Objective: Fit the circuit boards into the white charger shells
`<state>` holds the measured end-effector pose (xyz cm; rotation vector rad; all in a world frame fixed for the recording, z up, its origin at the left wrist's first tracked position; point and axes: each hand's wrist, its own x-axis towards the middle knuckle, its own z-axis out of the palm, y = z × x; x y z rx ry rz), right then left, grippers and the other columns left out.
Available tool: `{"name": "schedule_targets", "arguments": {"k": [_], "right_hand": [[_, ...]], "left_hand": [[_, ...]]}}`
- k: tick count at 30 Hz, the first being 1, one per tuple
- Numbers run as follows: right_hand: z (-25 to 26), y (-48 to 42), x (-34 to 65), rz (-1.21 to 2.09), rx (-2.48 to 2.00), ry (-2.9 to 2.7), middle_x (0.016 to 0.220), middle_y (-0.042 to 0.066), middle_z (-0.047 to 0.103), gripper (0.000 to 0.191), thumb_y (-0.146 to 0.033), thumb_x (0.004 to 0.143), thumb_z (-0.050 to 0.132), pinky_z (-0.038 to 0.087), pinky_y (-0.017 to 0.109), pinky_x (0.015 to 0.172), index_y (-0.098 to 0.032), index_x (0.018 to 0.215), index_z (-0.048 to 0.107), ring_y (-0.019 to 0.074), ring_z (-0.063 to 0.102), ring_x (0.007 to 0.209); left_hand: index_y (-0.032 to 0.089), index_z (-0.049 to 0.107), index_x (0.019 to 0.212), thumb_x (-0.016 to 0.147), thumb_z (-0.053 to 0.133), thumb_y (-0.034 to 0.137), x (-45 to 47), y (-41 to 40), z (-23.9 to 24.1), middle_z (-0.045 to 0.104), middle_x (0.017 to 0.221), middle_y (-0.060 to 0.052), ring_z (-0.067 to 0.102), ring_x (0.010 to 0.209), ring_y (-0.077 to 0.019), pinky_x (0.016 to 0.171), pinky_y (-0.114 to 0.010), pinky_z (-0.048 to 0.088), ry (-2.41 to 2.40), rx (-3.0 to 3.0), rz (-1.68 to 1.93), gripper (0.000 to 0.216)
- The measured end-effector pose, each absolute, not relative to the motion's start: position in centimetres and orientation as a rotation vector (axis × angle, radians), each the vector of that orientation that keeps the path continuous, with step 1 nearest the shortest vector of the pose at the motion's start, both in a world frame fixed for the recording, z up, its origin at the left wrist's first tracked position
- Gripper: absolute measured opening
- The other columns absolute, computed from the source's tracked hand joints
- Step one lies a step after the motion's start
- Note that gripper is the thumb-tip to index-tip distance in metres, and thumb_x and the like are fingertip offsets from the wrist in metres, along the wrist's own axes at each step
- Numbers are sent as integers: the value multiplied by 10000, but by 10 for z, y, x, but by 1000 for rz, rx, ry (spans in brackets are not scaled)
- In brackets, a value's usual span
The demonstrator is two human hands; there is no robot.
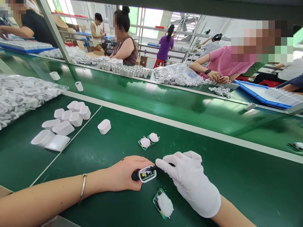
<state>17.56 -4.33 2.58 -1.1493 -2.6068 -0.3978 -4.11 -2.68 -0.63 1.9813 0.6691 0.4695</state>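
My left hand (123, 173), bare with a bracelet at the wrist, grips a white oval plastic housing (148, 181). The housing's open end faces me, and a circuit board (143, 175) with small components shows inside. In a white glove, my right hand (189, 181) pinches a slim black tool (152, 168), apparently tweezers, whose tip reaches into the opening. Below the housing lies a green circuit board with a white lump (165, 205) on top. Two smaller boards topped with white blobs (145, 142) rest side by side beyond my hands.
Several white empty housings (63, 128) stand at the left, with a lone housing (104, 126) nearer the middle. A plastic bag of white parts (23, 94) fills the left edge. Past a pale divider strip (165, 118) runs a green belt (142, 97); co-workers sit beyond.
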Motion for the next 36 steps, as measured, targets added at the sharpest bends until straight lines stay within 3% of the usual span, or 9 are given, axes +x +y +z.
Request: {"name": "schedule_targets", "arguments": {"k": [7, 12, 16, 21, 25, 28, 30, 33, 36], "right_hand": [[35, -39, 172, -413, -1122, -2704, 603, -37, 587, 378, 31, 604, 473, 100, 320, 574, -252, 822, 596, 108, 369, 511], [34, -23, 201, -181, -1386, -2545, 692, -18, 650, 350, -18, 744, 433, 216, 315, 643, -268, 888, 630, 116, 508, 591], [32, -20, 219, -75, -1648, -2710, 683, 1, 645, 272, -91, 791, 441, 318, 317, 645, -255, 761, 656, 132, 530, 571], [40, -40, 186, 44, -1499, -2607, 1085, 75, 617, 205, -256, 818, 504, 432, 325, 665, -248, 994, 607, 221, 581, 874], [34, -53, 142, 214, -1175, -2796, 963, 42, 619, 268, -281, 773, 607, 400, 272, 550, -240, 1033, 556, 176, 547, 725], [25, -49, 129, 336, -1059, -2830, 768, -19, 592, 105, -220, 805, 568, 366, 244, 495, -251, 905, 575, 135, 498, 598], [25, -30, 138, 422, -1049, -2672, 775, -19, 592, 122, -203, 866, 475, 413, 234, 569, -255, 913, 575, 128, 523, 643], [33, 24, 176, 257, -1406, -2289, 925, 32, 615, 244, -222, 924, 359, 441, 262, 752, -241, 1072, 551, 154, 565, 852], [37, 87, 231, -54, -2103, -1827, 1074, 116, 577, 304, -282, 911, 400, 426, 320, 771, -200, 1182, 510, 224, 550, 963]], "left_hand": [[201, 591, 1044, 630, 523, 9, -42, -27, -8, 626, 1011, -20, 576, 918, -160, 824, -234, 458, 686, 2004, 475, 461], [202, 604, 1024, 625, 532, 15, -42, -27, -10, 603, 1134, -37, 562, 1023, -190, 849, -246, 459, 688, 1990, 470, 447], [206, 596, 1086, 658, 544, 50, -43, -29, -8, 607, 1114, -48, 578, 990, -189, 852, -264, 469, 692, 2031, 458, 459], [187, 466, 1291, 724, 567, 205, -52, -23, 6, 628, 991, -58, 590, 931, -191, 811, -293, 500, 841, 2187, 620, 576], [182, 484, 1266, 792, 480, 252, -67, -1, 21, 504, 1292, -105, 481, 1143, -270, 975, -424, 400, 1518, 2397, 901, 479], [103, 291, 1396, 790, 474, 255, -80, 13, 22, 343, 1414, -194, 402, 1203, -388, 934, -525, 389, 2262, 2266, 602, 650], [53, 271, 1400, 802, 433, 190, -88, 19, 19, 364, 1383, -236, 461, 1148, -394, 873, -495, 433, 2374, 2195, 321, 634], [46, 361, 1352, 805, 361, 87, -91, 24, 15, 523, 1226, -206, 577, 1007, -299, 805, -387, 476, 2208, 2217, 191, 549], [109, 441, 1293, 816, 420, 183, -82, 20, 18, 587, 1124, -142, 591, 974, -260, 761, -339, 485, 2059, 2222, 322, 484]]}}
